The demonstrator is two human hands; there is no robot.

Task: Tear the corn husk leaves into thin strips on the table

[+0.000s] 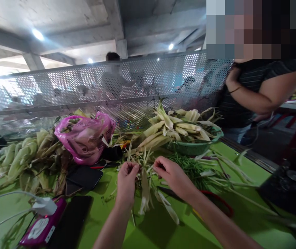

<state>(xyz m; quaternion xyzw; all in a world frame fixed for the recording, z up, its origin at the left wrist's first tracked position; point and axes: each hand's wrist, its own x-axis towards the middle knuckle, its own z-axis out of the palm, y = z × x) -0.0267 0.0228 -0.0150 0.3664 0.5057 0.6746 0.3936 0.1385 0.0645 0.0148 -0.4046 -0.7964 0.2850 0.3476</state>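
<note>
Just above the green table [103, 211], pale strips of corn husk [144, 193] hang between my two hands, their split ends fanning upward. My left hand [128, 173] is closed, thumb against fingers, at the left side of the husk strips. On the other side my right hand [167, 169] is pinched too, its fingertips close to the strips' upper ends. Exactly which strands sit in each pinch is too fine to make out. Under my right forearm lie scissors [227, 204] with red and yellow handles, partly hidden.
Behind my hands, a green basket [189, 148] holds corn husks [181, 126]. A pink plastic bag [85, 138] and braided husks [18, 155] lie left. Nearer are phones [71, 221] and a purple power strip [44, 224]. Cut green leaves [189, 169] lie right; a person [257, 90] stands beyond.
</note>
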